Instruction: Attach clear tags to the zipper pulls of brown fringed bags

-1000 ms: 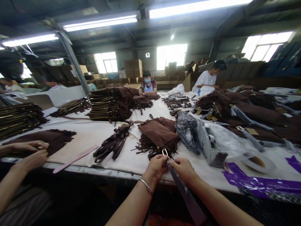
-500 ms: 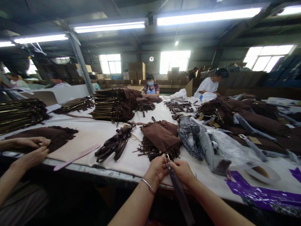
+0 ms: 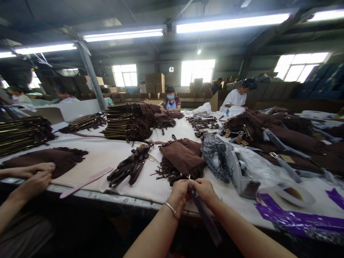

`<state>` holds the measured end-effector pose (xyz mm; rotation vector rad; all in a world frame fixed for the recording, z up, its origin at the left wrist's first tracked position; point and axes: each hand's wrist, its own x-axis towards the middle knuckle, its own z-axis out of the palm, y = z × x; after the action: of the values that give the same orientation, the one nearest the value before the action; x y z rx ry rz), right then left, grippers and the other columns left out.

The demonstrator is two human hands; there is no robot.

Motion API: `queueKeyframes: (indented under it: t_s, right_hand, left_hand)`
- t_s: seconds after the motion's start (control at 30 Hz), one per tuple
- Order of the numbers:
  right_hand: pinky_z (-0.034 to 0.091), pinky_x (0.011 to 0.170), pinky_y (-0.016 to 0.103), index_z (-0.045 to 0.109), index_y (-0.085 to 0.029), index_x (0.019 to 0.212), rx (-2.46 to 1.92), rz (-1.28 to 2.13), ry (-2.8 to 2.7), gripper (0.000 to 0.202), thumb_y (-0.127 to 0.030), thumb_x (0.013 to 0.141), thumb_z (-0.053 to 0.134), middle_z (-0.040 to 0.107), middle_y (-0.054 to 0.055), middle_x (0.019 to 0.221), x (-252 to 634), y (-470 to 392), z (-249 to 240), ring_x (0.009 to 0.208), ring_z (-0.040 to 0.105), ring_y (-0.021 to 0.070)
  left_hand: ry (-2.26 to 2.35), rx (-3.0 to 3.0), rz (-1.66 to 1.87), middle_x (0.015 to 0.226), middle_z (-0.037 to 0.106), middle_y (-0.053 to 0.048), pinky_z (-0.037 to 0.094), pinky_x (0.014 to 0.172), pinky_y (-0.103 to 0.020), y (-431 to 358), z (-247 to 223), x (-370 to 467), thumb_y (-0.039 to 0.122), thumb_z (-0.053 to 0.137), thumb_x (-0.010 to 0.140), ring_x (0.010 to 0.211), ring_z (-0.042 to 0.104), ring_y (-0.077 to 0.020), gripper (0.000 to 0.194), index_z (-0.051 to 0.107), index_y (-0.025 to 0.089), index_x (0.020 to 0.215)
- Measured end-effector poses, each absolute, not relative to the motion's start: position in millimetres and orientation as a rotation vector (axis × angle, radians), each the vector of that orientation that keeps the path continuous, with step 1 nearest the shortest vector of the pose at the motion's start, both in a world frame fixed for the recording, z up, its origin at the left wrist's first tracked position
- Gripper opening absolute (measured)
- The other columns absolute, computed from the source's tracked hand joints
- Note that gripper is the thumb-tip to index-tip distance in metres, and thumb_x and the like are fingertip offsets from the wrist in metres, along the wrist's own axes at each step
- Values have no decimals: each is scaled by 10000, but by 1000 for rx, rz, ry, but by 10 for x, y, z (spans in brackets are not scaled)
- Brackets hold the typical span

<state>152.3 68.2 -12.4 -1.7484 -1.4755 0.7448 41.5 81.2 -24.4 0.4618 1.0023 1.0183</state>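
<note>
A brown fringed pouch (image 3: 182,157) lies on the table in front of me, on top of more fringed brown material. At its near edge a small metal clasp (image 3: 189,176) shows just above my fingertips. My left hand (image 3: 179,190), with a bangle on the wrist, is closed in a pinch at the clasp end of a dark strap. Pinching the same end from the other side is my right hand (image 3: 205,191). The strap (image 3: 206,218), seemingly in a clear sleeve, hangs down past the table edge between my forearms. My fingers partly hide the clasp.
Left of the pouch lie loose dark straps (image 3: 130,166) and a pink comb (image 3: 87,181). A tape dispenser (image 3: 243,175) and purple tape (image 3: 295,216) are at right. Stacked pouches (image 3: 126,122) stand behind. A co-worker's hands (image 3: 37,175) touch another fringed piece at left.
My fingers have drawn closer together over the clasp, which is now more covered. The co-worker's hands at left have shifted slightly. The whole view has moved a little.
</note>
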Motion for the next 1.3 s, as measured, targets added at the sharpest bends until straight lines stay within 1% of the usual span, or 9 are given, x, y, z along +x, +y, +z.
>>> queueKeyframes:
  t_s: [0.17,0.4,0.6,0.67,0.8,0.9,1.1,1.2,1.3]
  right_hand:
    - [352,542,261,657,-174,542,-1757,671,-1498,390,-456,778,524,635,35,538,1554,741,-121,571,551,168]
    - [337,541,261,643,-194,514,-1781,634,-1501,337,-414,757,564,636,33,532,1532,786,-52,567,542,162]
    - [314,498,255,621,-160,516,-1763,729,-1449,402,-462,768,540,574,14,479,1510,816,-80,519,500,143]
    - [322,496,256,613,-154,536,-1739,767,-1431,431,-489,786,507,568,16,490,1499,784,-92,526,503,147]
    - [405,563,263,652,-144,659,-1660,846,-1415,458,-511,833,441,653,46,618,1512,652,-77,628,579,182]
    - [469,672,285,701,-143,833,-1584,923,-1448,417,-500,823,484,724,69,787,1557,498,-70,751,640,216]
    - [491,789,308,592,-205,1229,-1509,1005,-1536,493,-312,748,594,731,44,1001,1550,208,-34,864,665,223]
    - [481,804,309,615,-193,1192,-1524,979,-1540,471,-255,726,585,730,52,1007,1506,128,17,889,659,230]
    - [484,735,303,668,-146,1050,-1516,1100,-1442,360,-318,744,585,739,66,904,1498,74,40,820,659,237]
  left_hand:
    - [987,457,1073,583,602,-3,500,540,-263,787,-271,385,173,724,661,527,565,-124,138,601,136,712]
    - [996,462,1086,627,620,-18,523,571,-286,784,-261,385,151,742,627,568,585,-137,180,610,131,748]
    - [982,490,1043,706,657,-62,519,550,-303,709,-230,339,340,768,691,597,617,-163,281,620,124,790]
    - [991,498,1039,705,663,-69,508,535,-297,692,-232,327,347,789,670,592,618,-168,308,628,118,798]
    - [1004,487,1082,646,643,-36,482,510,-276,711,-252,336,320,798,644,545,596,-155,288,624,133,777]
    - [993,471,1136,606,621,-14,455,500,-251,752,-291,360,306,793,641,510,569,-131,259,619,135,725]
    - [989,468,1227,608,617,-5,446,519,-236,800,-387,427,318,784,661,522,563,-116,251,620,133,709]
    - [993,469,1238,586,597,3,442,509,-242,801,-394,423,352,786,663,506,544,-114,282,605,137,696]
    - [1000,463,1246,576,575,17,440,505,-241,787,-372,390,377,781,668,502,534,-110,306,570,155,677]
